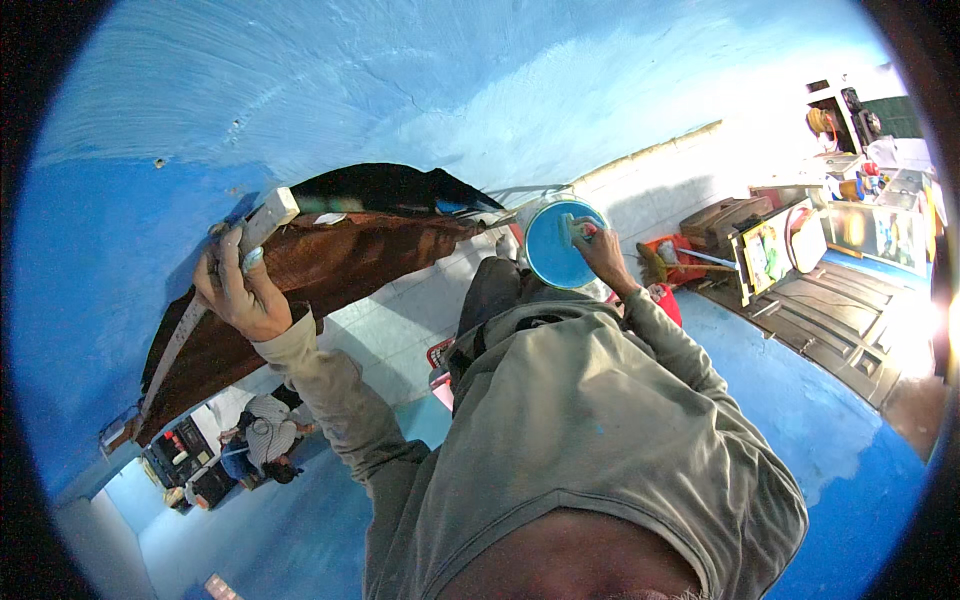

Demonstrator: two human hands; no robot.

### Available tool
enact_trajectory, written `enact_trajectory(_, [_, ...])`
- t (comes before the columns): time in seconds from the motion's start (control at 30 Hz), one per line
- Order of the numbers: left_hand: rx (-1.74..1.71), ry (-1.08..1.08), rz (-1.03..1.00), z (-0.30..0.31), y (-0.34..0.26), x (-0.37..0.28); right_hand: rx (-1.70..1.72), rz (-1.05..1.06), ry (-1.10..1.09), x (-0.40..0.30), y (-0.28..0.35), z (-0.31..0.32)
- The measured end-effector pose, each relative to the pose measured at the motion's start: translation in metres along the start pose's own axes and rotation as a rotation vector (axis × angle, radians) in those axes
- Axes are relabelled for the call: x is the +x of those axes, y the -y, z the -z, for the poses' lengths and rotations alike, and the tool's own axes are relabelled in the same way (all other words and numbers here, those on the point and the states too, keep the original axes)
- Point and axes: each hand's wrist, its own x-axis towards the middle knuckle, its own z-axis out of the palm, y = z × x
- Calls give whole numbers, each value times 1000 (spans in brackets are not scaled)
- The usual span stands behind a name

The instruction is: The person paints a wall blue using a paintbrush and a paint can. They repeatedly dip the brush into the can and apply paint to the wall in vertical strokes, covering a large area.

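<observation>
My left hand [244, 289] is up near the blue wall, its fingers closed around the edge of a pale board or strip [270, 217] along the top of a brown cloth-like sheet [360, 255]. The exact kind of the strip cannot be told. My right hand [598, 247] grips a small pale brush or sponge [568, 229] over the round bucket of blue paint [551, 259]. Whether the tool touches the paint is not clear. The wall [300, 97] shows streaky light blue over a deeper blue.
Another person [270, 431] in a striped top is low down at the lower left, beside dark boxes. To the right are an orange dustpan [675, 259], framed pictures [765, 251] and a wooden panelled door or cabinet [832, 315]. A red basket [437, 352] stands near my legs.
</observation>
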Motion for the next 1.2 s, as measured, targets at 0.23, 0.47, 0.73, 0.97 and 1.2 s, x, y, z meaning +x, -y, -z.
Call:
enact_trajectory(0.23, [-14,13,15,0,0,1,-13,-54,-68,19,-40,-49])
enact_trajectory(0.47, [26,24,31,1,0,0,-53,-144,-62,22,-68,-70])
enact_trajectory(0.73, [9,19,38,1,-2,1,-95,-171,-8,24,-78,-71])
enact_trajectory(0.97, [-4,21,41,-1,-4,1,-35,-156,-43,23,-73,-69])
enact_trajectory(1.2, [-3,31,47,-1,-5,2,-18,-67,-97,21,-79,-70])
